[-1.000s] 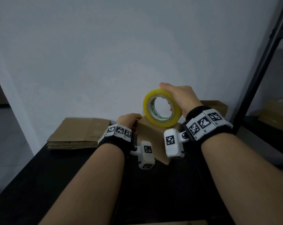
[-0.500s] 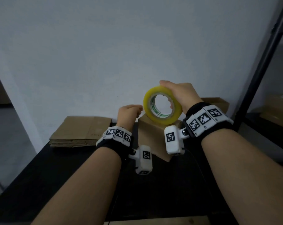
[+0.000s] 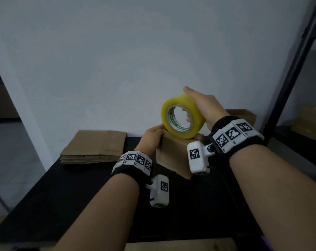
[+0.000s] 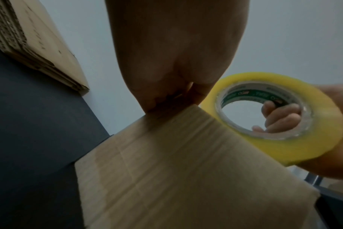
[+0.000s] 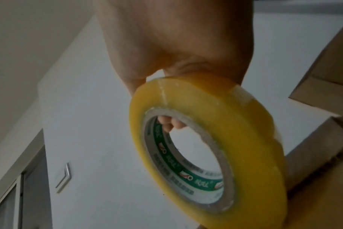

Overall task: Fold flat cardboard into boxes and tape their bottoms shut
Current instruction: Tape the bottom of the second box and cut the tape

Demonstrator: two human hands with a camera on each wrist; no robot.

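A folded brown cardboard box (image 3: 173,156) stands on the black table (image 3: 66,192). My right hand (image 3: 202,105) grips a yellow tape roll (image 3: 182,118) upright on the box's top, thumb over the rim and fingers (image 4: 280,117) through the core. In the right wrist view the tape roll (image 5: 215,139) hangs below the palm, with the box (image 5: 313,178) at the right. My left hand (image 3: 151,136) rests on the box's top left edge, right beside the roll. In the left wrist view its fingertips are hidden behind the palm above the box (image 4: 176,170).
A stack of flat cardboard (image 3: 93,147) lies at the table's back left against the white wall. Another brown box (image 3: 244,115) sits behind my right wrist. A black shelf frame (image 3: 287,78) stands at the right with boxes on it.
My left hand lifted off the box half a second ago and has come back down onto its top left edge. The right hand keeps hold of the tape roll above the box.
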